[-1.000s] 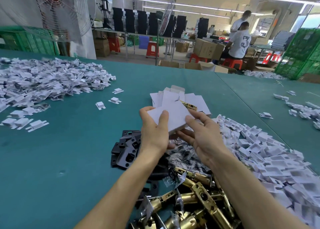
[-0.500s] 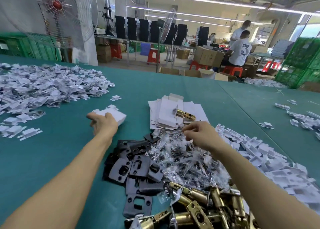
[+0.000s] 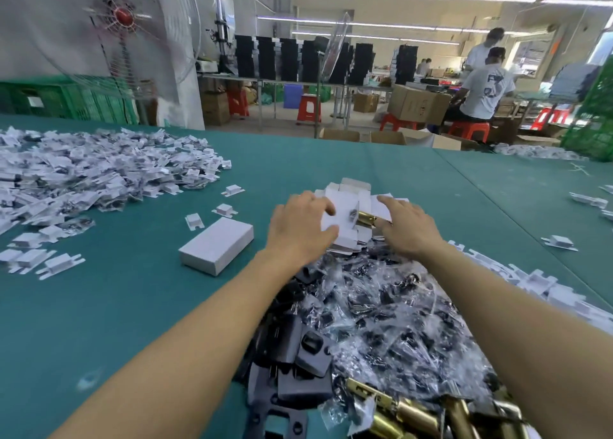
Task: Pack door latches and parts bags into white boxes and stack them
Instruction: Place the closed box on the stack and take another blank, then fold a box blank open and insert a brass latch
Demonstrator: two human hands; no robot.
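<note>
Head view. A wide work surface covered in teal-green cloth [image 3: 132, 306] fills the lower frame, in a factory room lit by ceiling strip lights. Beyond its far edge stand a large wire-guarded fan [image 3: 122, 17], red plastic stools [image 3: 308, 107], brown cartons [image 3: 418, 103] and two people in white T-shirts [image 3: 487, 87] at another bench.

Toward the left edge lies a broad heap of small white folded card inserts [image 3: 83, 173]. At the near edge, crinkled clear plastic parts bags [image 3: 381, 306] are heaped beside matte black metal plates [image 3: 298, 355], with shiny brass door latches [image 3: 414, 415] at the very front.

A closed white cardboard box [image 3: 217, 249], plain and rectangular, lies flat on the cloth left of the hands. At mid-surface sits a stack of flat white box blanks [image 3: 355, 185] with a single brass latch [image 3: 365, 218] lying on it.

The left hand [image 3: 302, 226] grips the top blank [image 3: 341, 216], fingers curled over it and thumb at its near edge. The right hand [image 3: 408, 229] rests on the stack with fingers loosely spread, holding nothing, just beside the single latch.
</note>
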